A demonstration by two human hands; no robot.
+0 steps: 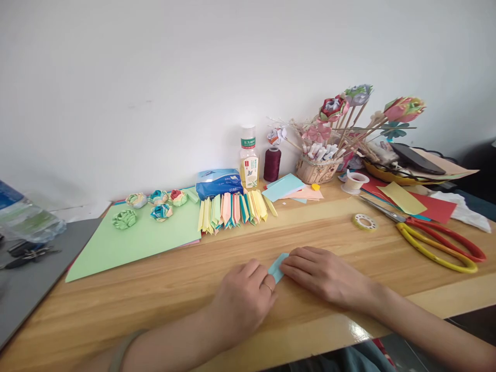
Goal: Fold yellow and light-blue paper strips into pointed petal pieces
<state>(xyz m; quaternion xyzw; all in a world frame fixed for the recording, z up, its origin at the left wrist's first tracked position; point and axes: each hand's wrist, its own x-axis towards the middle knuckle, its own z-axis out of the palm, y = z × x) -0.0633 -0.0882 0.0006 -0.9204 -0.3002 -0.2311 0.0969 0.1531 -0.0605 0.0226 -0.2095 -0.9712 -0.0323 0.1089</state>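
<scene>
A small blue piece of folded paper (277, 268) lies on the wooden table near its front edge. My left hand (248, 294), with a ring on one finger, is closed on the paper's near left end. At the far right end, my right hand (318, 272) presses its closed fingers on the paper. Both hands hide parts of it. Beyond them stands a row of folded paper strips (232, 211) in yellow, green, pink and blue. Loose blue paper sheets (285, 186) lie to the right of that row.
Scissors (403, 221) and a tape roll (365, 222) lie to the right. Paper flowers (124, 219) rest on green sheets (155, 243) at the left. A tissue pack (219, 182), a bottle (249, 160), a thread spool (272, 164) and a flower basket (318, 170) line the wall.
</scene>
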